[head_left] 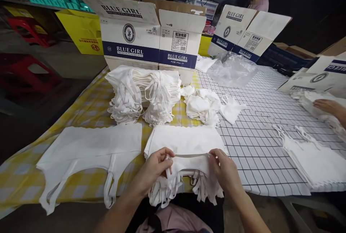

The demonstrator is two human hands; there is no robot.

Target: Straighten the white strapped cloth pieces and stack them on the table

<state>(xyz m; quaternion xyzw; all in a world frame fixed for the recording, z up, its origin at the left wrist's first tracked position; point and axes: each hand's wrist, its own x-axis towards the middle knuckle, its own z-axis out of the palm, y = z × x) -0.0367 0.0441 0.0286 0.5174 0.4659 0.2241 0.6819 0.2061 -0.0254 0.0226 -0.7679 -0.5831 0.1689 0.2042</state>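
A stack of flat white cloth bags (pixel 186 141) lies at the table's near edge, its handles hanging over the edge toward me. My left hand (pixel 155 166) pinches the left end of the top bag's handle strap (pixel 190 155). My right hand (pixel 223 168) pinches the strap's right end, and the strap is stretched straight between them. A single white bag (pixel 89 148) lies flat to the left of the stack.
Behind are a tall folded pile of white bags (pixel 144 94), loose crumpled bags (pixel 204 105), open Blue Girl cartons (pixel 151 34) and clear plastic wrap (pixel 232 69). Another person's hand (pixel 328 106) rests on white bags at right, with another bag stack (pixel 310 159) nearby.
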